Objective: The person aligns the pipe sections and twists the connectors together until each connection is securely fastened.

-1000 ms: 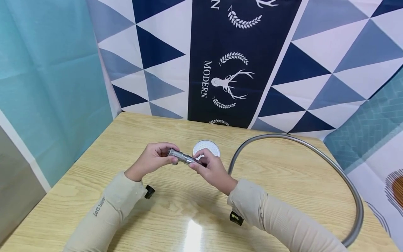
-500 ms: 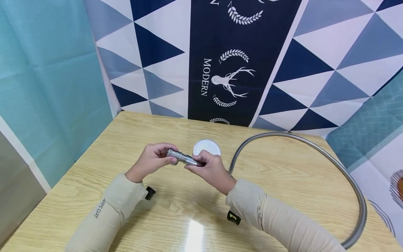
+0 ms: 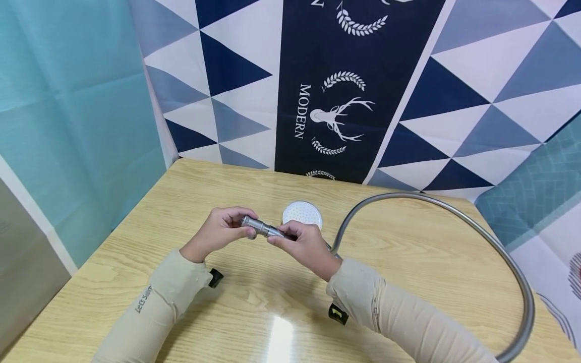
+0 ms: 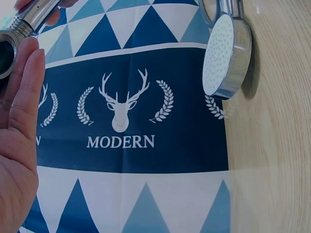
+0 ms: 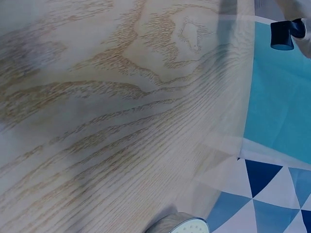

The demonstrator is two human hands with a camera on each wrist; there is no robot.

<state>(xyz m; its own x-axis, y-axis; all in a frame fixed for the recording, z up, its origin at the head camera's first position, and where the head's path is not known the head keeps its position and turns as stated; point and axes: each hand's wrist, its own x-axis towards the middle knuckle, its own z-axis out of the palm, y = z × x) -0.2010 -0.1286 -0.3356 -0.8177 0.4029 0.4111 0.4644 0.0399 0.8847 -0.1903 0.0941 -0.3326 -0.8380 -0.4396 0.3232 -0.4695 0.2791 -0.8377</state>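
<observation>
Wood-grain tabletop (image 3: 236, 317) lay below. Above it, my left hand (image 3: 222, 229) and right hand (image 3: 306, 246), fingers curled, pinched opposite ends of a metal fitting (image 3: 262, 227). I judged it rigid, fairly light, slippery where polished; its ridged collar (image 4: 20, 27) promised surest purchase.

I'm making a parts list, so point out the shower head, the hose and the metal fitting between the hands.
Shower head (image 4: 218, 57): left wrist view, on its pale, dotted face.
Hose (image 3: 528, 307): head view, on its bend at the right.
Metal fitting (image 3: 262, 228): head view, on its bare middle.
</observation>
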